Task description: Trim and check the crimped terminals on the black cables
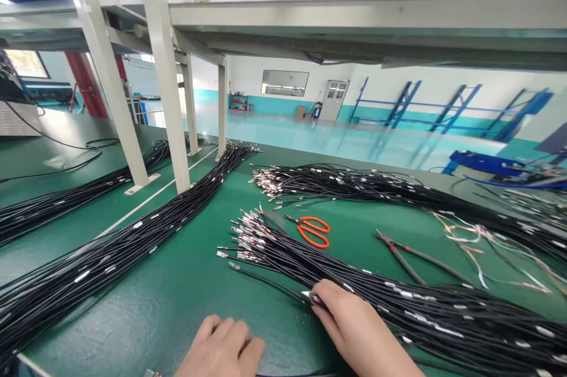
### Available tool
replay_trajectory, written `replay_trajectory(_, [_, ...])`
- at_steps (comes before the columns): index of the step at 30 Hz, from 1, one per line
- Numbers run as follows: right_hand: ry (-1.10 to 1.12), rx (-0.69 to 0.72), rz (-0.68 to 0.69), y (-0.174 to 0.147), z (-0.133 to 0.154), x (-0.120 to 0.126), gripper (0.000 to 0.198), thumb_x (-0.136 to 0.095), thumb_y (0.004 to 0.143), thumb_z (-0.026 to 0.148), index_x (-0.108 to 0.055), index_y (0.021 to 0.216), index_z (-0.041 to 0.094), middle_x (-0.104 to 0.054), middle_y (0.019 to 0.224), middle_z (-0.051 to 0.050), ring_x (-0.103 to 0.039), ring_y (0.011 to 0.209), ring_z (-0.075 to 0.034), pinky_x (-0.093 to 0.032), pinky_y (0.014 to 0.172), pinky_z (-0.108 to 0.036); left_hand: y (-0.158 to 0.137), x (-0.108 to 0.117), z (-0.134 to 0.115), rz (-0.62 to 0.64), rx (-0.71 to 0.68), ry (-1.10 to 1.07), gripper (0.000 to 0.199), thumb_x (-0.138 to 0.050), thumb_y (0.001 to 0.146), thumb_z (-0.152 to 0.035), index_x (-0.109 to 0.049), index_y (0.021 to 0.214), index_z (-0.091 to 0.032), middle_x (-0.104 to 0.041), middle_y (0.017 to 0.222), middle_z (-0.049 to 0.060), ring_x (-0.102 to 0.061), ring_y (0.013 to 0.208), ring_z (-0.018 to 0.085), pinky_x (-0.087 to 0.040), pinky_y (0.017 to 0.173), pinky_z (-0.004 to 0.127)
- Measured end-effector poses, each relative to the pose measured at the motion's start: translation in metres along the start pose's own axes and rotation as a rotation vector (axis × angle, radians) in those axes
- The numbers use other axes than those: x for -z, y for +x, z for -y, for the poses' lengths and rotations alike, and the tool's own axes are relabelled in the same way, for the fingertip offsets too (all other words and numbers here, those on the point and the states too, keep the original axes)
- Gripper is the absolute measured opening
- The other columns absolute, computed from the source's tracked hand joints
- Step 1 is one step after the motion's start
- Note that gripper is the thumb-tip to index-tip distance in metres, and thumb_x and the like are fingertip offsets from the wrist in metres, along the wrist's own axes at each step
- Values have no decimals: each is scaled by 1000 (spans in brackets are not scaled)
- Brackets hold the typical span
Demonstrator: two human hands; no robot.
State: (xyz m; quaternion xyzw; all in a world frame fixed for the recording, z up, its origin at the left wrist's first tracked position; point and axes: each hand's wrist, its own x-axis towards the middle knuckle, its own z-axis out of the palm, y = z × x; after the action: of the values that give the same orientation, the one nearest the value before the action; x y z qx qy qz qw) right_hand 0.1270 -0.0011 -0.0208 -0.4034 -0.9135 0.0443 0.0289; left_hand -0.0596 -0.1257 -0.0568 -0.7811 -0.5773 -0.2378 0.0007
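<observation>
My right hand is closed, thumb and fingers pinched on a small knife with a pale pointed tip; its body is mostly hidden by the fingers. The tip lies against a single black cable on the green tabletop, beside a thick bundle of black cables with metal connector ends. At the bottom edge, my left hand has its fingers curled down. A black cable shows just right of it and a connector end to its left; the grip itself is hidden.
Orange-handled scissors and cutting pliers lie behind the near bundle. Another cable bundle runs farther back, one more at left. Stripped wires lie at right. Shelf posts stand on the table; a shelf hangs overhead.
</observation>
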Motion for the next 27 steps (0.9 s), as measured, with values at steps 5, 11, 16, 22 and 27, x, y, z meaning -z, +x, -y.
replay_trajectory(5, [77, 28, -90, -3, -15, 5, 16, -36, 81, 13, -47, 71, 18, -57, 72, -4, -57, 65, -18, -42, 58, -28, 53, 23, 8, 76, 662, -1025, 36, -54, 75, -44, -60, 93, -13, -63, 80, 8, -58, 75, 20, -45, 65, 29])
replay_trajectory(11, [132, 76, -119, -4, -13, 4, 16, -38, 78, 14, -47, 65, 19, -57, 67, -4, -53, 57, -16, -40, 52, -25, 97, -3, 9, -409, 984, -1760, 13, -58, 76, -21, -58, 79, -8, -61, 82, 12, -58, 71, 14, -45, 71, 26])
replay_trajectory(16, [515, -7, -191, -7, -11, 27, 17, -41, 81, 23, -54, 70, 19, -60, 70, -3, -54, 64, -15, -42, 61, -24, 106, -8, 3, -210, 847, -1931, 9, -51, 76, -10, -59, 81, -10, -49, 58, 1, -47, 52, 8, -42, 57, 23])
replay_trajectory(22, [959, -163, -290, -8, -4, 38, 14, -48, 78, 26, -58, 78, 16, -58, 70, -1, -51, 65, -13, -41, 62, -22, 97, 1, -13, 269, 538, -1798, 12, -54, 76, -17, -62, 81, -9, -41, 54, -1, -33, 50, 7, -25, 45, 19])
replay_trajectory(27, [1072, -155, -267, -5, 3, 30, 18, -49, 79, 25, -54, 66, 15, -49, 60, 3, -41, 57, -9, -35, 56, -20, 94, 4, -19, 363, 511, -1560, 18, -55, 76, -24, -64, 84, -10, -41, 56, -1, -29, 51, 7, -20, 45, 21])
